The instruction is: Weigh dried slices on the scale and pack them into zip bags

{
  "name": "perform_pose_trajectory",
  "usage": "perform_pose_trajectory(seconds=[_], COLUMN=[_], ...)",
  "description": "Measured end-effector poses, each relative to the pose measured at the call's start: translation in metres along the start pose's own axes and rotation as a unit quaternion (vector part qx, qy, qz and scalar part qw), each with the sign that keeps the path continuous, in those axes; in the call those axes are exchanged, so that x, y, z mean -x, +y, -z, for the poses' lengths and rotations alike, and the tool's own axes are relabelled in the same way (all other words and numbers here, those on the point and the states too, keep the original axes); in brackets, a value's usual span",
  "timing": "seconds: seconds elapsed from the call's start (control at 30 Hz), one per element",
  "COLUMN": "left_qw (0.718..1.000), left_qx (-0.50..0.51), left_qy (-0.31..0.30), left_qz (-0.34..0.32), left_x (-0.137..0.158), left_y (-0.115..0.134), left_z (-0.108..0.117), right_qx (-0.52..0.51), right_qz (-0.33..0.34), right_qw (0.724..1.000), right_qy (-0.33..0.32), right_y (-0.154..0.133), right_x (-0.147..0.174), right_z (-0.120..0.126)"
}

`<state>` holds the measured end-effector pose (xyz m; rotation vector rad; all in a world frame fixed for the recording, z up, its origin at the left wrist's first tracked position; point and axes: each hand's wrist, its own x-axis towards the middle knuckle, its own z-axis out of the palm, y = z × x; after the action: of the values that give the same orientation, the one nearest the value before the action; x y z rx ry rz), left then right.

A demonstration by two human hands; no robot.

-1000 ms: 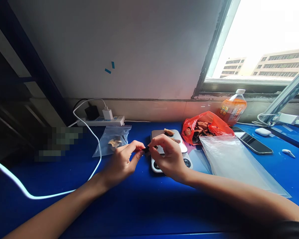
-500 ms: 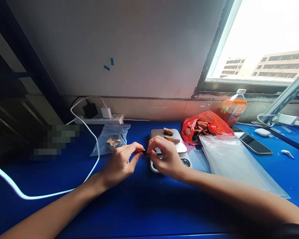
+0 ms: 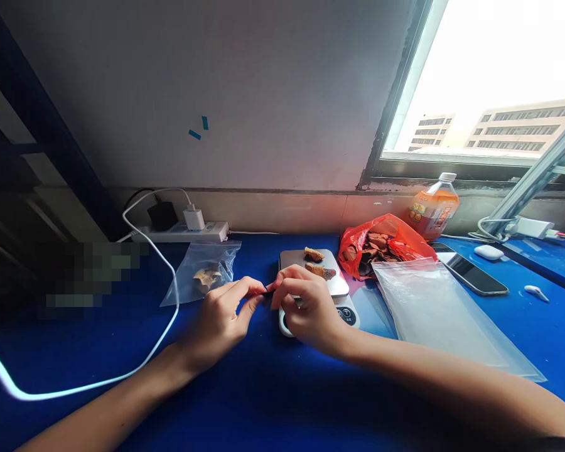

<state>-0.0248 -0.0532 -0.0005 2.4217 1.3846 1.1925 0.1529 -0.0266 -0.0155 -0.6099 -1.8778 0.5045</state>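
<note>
Between the fingertips of my left hand [image 3: 228, 314] and my right hand [image 3: 306, 307] is a small dark piece [image 3: 267, 293], too small to name; both hands are closed in a pinch on it. My right hand is in front of a white kitchen scale [image 3: 352, 316] and hides part of its front. On the scale's metal plate lie two brown dried pieces, a smaller one [image 3: 313, 254] behind a longer one [image 3: 321, 272]. Left of my hands, a clear zip bag [image 3: 181, 282] holds a pale dried piece [image 3: 206, 279].
A red plastic bag [image 3: 351, 235] of brown dried slices [image 3: 376, 242] stands behind right, near clear zip bags [image 3: 442, 307]. Further right are a phone [image 3: 475, 273], a white earbud [image 3: 537, 292], its case [image 3: 488, 252] and a drink bottle [image 3: 435, 207]. A white cable [image 3: 162, 342] crosses the blue table near my left arm.
The view has shifted slightly, so most things sit a little further left and lower. My hands keep their pinch on the dark piece, with slight finger movement.
</note>
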Motion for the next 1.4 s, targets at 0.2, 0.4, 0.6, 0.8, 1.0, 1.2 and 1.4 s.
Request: perform_pose_trajectory(seconds=[0.2, 0.4, 0.6, 0.8, 1.0, 1.2, 1.4], left_qw=[1.000, 1.000, 0.999, 0.998, 0.986, 0.974, 0.975], left_qx=[0.009, -0.005, -0.030, -0.060, -0.139, -0.177, -0.158], left_qy=[0.014, 0.022, 0.011, -0.005, 0.043, 0.025, -0.018], left_qz=[0.016, 0.022, -0.025, -0.013, -0.084, -0.141, -0.156], left_x=[-0.001, -0.003, -0.005, -0.008, -0.025, -0.048, -0.053], left_y=[0.004, 0.006, -0.002, -0.008, -0.018, -0.021, -0.022], left_z=[0.002, 0.001, 0.002, 0.001, -0.009, -0.028, -0.042], right_qx=[-0.018, -0.015, -0.008, 0.068, 0.193, 0.206, 0.009], right_qz=[-0.005, -0.004, 0.046, 0.131, 0.170, -0.058, -0.212], right_qw=[1.000, 1.000, 0.999, 0.983, 0.942, 0.876, 0.827], right_qy=[-0.006, -0.003, 0.021, 0.109, 0.216, 0.432, 0.520], right_y=[-0.001, 0.000, 0.004, -0.002, 0.005, 0.044, 0.050], right_x=[0.000, 0.000, -0.001, -0.012, -0.061, -0.087, -0.076], right_z=[0.001, 0.001, -0.001, 0.010, 0.075, 0.205, 0.272])
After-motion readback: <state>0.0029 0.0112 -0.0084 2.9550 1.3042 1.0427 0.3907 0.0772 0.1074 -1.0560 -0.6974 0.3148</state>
